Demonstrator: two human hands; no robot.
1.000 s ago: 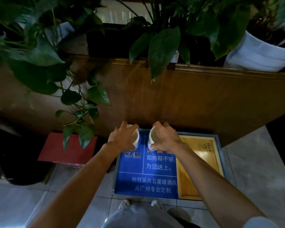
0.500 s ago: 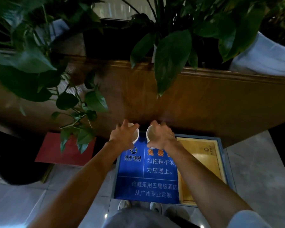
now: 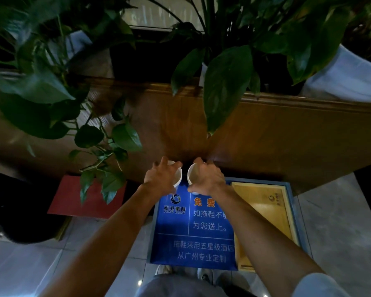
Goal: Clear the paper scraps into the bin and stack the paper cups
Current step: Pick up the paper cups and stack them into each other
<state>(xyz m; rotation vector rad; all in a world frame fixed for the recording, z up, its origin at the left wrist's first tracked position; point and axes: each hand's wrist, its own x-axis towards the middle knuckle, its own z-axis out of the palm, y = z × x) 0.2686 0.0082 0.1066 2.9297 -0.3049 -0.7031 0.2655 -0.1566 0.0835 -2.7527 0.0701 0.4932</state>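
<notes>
My left hand (image 3: 161, 179) grips a white paper cup (image 3: 178, 177) from its side, the cup's open mouth turned toward the right. My right hand (image 3: 206, 179) grips a second white paper cup (image 3: 192, 175), its mouth turned toward the left. The two rims face each other with a narrow gap between them. Both cups are held in the air over the far end of a blue box (image 3: 193, 232) with white and orange Chinese print. No paper scraps and no bin can be made out in this dim view.
A wooden partition (image 3: 266, 146) rises just beyond the hands, with leafy plants (image 3: 225, 86) and a white pot (image 3: 347, 78) on top. A wooden tray compartment (image 3: 263, 221) adjoins the blue box. A red box (image 3: 73, 202) and a dark round object (image 3: 19, 211) sit left on the tiled floor.
Both hands have risen and moved farther from me, toward the partition, each keeping its cup. The cups stay close, mouth to mouth. The camera has tilted a little.
</notes>
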